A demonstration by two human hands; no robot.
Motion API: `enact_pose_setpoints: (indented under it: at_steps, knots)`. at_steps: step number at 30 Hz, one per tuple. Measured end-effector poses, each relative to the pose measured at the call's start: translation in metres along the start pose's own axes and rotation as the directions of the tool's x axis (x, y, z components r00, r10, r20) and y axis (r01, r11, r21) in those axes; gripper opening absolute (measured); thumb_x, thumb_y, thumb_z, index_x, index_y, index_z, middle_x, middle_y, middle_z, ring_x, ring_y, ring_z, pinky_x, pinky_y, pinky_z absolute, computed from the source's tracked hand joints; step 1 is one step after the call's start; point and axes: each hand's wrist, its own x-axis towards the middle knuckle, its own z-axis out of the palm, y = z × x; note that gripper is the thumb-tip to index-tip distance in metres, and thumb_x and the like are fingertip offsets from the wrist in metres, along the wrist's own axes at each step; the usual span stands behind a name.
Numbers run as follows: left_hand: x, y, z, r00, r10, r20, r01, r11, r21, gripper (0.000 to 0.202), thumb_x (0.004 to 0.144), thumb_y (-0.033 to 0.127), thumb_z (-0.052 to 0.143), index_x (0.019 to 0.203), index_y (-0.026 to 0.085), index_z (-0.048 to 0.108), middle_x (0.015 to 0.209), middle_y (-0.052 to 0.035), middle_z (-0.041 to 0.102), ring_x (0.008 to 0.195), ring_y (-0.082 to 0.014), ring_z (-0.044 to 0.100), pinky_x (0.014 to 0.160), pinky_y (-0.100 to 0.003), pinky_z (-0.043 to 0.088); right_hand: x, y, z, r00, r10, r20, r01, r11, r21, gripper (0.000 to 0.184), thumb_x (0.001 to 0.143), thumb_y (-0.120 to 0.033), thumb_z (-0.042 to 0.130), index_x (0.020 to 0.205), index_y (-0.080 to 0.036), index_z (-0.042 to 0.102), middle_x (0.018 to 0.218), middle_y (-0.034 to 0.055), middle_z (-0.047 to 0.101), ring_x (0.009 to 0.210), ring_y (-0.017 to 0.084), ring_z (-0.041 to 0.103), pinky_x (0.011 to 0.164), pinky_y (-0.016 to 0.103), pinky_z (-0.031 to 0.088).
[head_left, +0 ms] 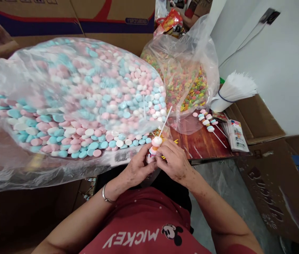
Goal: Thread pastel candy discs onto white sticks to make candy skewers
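In front of my body, both hands meet at a marshmallow skewer [156, 141], a white stick threaded with white and pastel pieces. The bare end of the stick points up and to the right. My left hand [136, 167] is closed around the lower pieces from the left. Opposite it, my right hand [176, 163] pinches at the skewer, its fingertips against the sweets. The fingers partly hide the lower pieces. Just beyond the left hand lies a big clear bag [1, 79] of pink, blue and white marshmallows.
Behind stands a clear bag [191, 38] of small colourful rings. At right on the red-brown table [204, 146] are several threaded skewers [207, 121], bundled white sticks [234, 86] and a stack of printed cards [236, 137]. An open carton [268, 190] stands beyond the table's right edge. Another person's arm [190, 19] shows behind.
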Motion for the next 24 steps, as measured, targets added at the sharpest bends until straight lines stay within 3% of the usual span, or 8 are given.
enact_pose_setpoints:
  at_steps: [3,5,8,12,19,24]
  knots:
    - [0.0,0.002,0.0,0.997,-0.074,0.011,0.075,0.989,-0.131,0.058,0.084,0.041,0.069,0.132,0.017,0.047,0.107,-0.0065,0.064,0.085,-0.0171,0.059,0.074,-0.028,0.051,0.0,0.002,0.003,0.999,-0.024,-0.026,0.025,0.999,0.026,0.018,0.087,-0.008,0.047,0.076,-0.022,0.051,0.075,0.003,0.055,0.074,0.019,0.05,0.07,0.032,0.044]
    - [-0.001,0.002,0.0,0.996,-0.085,-0.001,0.084,0.988,-0.128,0.056,0.085,0.041,0.068,0.132,0.018,0.047,0.105,-0.006,0.064,0.081,-0.0163,0.06,0.071,-0.027,0.051,-0.001,0.002,0.005,0.999,-0.007,-0.051,0.009,0.999,0.042,0.015,0.088,-0.01,0.048,0.08,-0.021,0.053,0.08,0.0047,0.058,0.077,0.02,0.052,0.071,0.033,0.046]
    - [-0.001,0.002,0.0,0.998,-0.017,-0.059,0.021,0.998,0.062,0.049,0.089,0.034,0.062,0.132,0.018,0.047,0.113,-0.0083,0.065,0.092,-0.0198,0.062,0.082,-0.032,0.052,-0.002,0.0,0.008,0.998,0.033,-0.05,-0.031,0.999,0.034,0.009,0.089,-0.014,0.051,0.086,-0.021,0.056,0.085,0.0062,0.062,0.082,0.021,0.056,0.073,0.035,0.048]
    - [-0.001,0.002,0.0,0.99,0.115,-0.086,-0.078,0.931,0.356,0.045,0.09,0.022,0.054,0.134,0.015,0.045,0.123,-0.0128,0.064,0.107,-0.0234,0.062,0.096,-0.04,0.048,-0.001,-0.003,0.01,0.998,0.014,-0.056,-0.016,0.999,-0.04,0.013,0.089,-0.012,0.051,0.082,-0.021,0.058,0.08,0.006,0.062,0.077,0.021,0.056,0.07,0.035,0.048]
    - [-0.001,0.003,-0.001,0.986,0.15,-0.077,-0.094,0.868,0.488,0.045,0.091,0.018,0.051,0.135,0.017,0.045,0.122,-0.0124,0.067,0.104,-0.0235,0.066,0.09,-0.038,0.053,0.001,-0.004,0.007,0.996,0.083,-0.027,-0.08,0.992,0.093,0.015,0.089,-0.014,0.052,0.079,-0.022,0.059,0.081,0.0044,0.061,0.08,0.02,0.058,0.073,0.034,0.05]
    - [0.0,-0.004,0.003,0.954,0.287,-0.092,-0.168,0.761,0.626,0.047,0.091,0.013,0.046,0.138,0.014,0.043,0.124,-0.018,0.066,0.109,-0.0264,0.066,0.091,-0.04,0.054,-0.002,-0.01,0.018,0.977,0.124,-0.171,-0.119,0.992,0.038,0.016,0.088,-0.011,0.052,0.079,-0.022,0.059,0.076,0.0035,0.059,0.075,0.018,0.055,0.07,0.031,0.049]
